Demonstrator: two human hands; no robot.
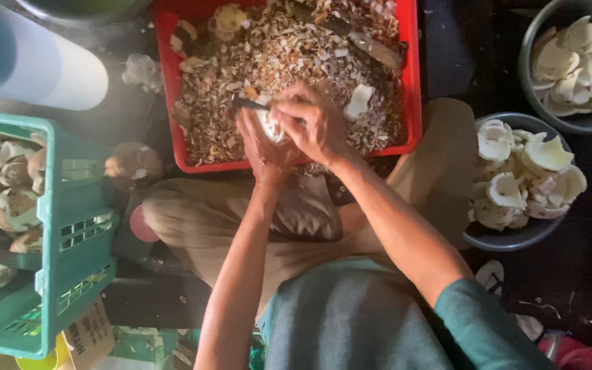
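My left hand (262, 147) cups a white piece of coconut flesh (269, 126) over the near edge of a red tray (166, 89). My right hand (313, 120) grips a small dark-bladed peeling tool (249, 103) and presses it against that piece. The tray is heaped with brown and white coconut shavings (275, 62). A large knife (361, 38) lies on the shavings at the tray's far right.
A green crate (70, 226) of unpeeled coconut pieces stands at the left. Two grey bowls (508, 236) (587, 122) of white peeled pieces sit at the right. A white and blue cylinder (29, 62) lies top left. A loose coconut piece (131, 163) rests by my knee.
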